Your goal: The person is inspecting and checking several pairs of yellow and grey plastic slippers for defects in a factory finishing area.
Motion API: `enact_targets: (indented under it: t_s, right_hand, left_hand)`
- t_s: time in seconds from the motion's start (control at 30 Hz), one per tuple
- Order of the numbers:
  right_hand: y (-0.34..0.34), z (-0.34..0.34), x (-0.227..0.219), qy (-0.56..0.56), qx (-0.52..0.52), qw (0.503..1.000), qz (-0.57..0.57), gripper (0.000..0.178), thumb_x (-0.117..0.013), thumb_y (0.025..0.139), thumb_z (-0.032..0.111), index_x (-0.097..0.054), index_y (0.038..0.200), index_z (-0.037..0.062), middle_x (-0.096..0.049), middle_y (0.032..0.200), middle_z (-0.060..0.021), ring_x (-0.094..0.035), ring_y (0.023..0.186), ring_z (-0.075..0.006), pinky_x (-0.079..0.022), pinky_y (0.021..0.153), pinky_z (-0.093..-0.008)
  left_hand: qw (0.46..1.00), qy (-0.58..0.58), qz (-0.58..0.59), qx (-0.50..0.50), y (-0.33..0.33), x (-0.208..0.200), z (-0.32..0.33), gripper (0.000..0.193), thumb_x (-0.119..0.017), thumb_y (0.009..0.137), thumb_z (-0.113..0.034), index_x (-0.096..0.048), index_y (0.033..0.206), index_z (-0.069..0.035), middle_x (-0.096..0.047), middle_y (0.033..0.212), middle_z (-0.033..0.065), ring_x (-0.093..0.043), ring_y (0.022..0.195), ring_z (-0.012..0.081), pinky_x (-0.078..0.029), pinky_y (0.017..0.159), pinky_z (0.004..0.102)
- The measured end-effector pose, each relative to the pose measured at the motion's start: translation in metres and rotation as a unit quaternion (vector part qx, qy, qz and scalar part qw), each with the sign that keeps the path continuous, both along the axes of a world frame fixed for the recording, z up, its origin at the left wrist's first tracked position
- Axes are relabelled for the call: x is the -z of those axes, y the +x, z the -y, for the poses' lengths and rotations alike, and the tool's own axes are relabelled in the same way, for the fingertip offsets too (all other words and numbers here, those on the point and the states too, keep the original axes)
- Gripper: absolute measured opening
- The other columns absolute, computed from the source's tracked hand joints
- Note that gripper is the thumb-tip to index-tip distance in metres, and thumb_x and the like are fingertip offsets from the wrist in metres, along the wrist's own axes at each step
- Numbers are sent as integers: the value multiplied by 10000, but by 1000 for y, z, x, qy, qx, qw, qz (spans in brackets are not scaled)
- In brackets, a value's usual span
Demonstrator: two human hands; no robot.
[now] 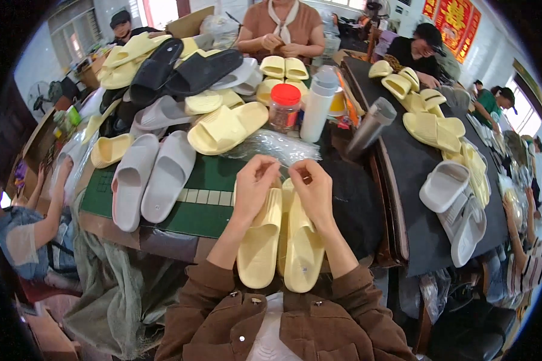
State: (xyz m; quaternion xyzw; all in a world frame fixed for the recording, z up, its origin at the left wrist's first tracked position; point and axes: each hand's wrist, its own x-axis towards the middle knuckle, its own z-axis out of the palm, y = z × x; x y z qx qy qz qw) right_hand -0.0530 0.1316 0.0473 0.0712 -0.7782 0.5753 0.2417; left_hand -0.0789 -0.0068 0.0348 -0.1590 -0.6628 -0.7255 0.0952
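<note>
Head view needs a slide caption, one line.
Left hand and right hand over two yellow slippers, grey slippers lying to their left.

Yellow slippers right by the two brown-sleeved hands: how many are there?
2: the left slipper is by the left hand, the right slipper by the right hand. The hands cover part of them, so another could be hidden there.

I see gold characters point(453, 18) on the red wall banner point(457, 29); my right yellow slipper point(304, 256) has a heel mark point(303, 269) too tiny to read.
</note>
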Motion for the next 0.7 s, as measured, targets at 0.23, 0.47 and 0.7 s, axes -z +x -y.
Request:
enact_targets:
  t_s: [0.23, 0.47, 0.7]
  right_hand:
    - [-2, -2, 5, 4, 5, 1000, 2, 58, -638, 825, 28, -618, 860, -14, -611, 744, -77, -561, 631, -116, -456, 591, -252]
    - [0, 6, 0, 47, 7, 999, -3, 56, -639, 833, 31, -621, 867, -10, -607, 730, -33, -527, 640, -73, -439, 600, -228]
    - [-1, -1, 2, 22, 8, 1000, -3, 56, -645, 830, 36, -624, 850, -12, -607, 725, -35, -530, 644, -77, -439, 600, -228]
  left_hand:
    - [999, 45, 28, 4, 2, -2, -1, 72, -579, 914, -73, -606, 943, -13, -577, 757, -26, -495, 650, 12, -397, 579, 163]
    - [999, -24, -19, 9, -2, 7, -1, 86, -608, 895, -84, -600, 925, -4, -596, 739, -3, -534, 663, 46, -446, 602, 207]
    - [1000, -2, -6, -12, 4, -6, -2, 94, -610, 891, -85, -615, 928, 1, -617, 764, 12, -561, 694, 51, -455, 634, 208]
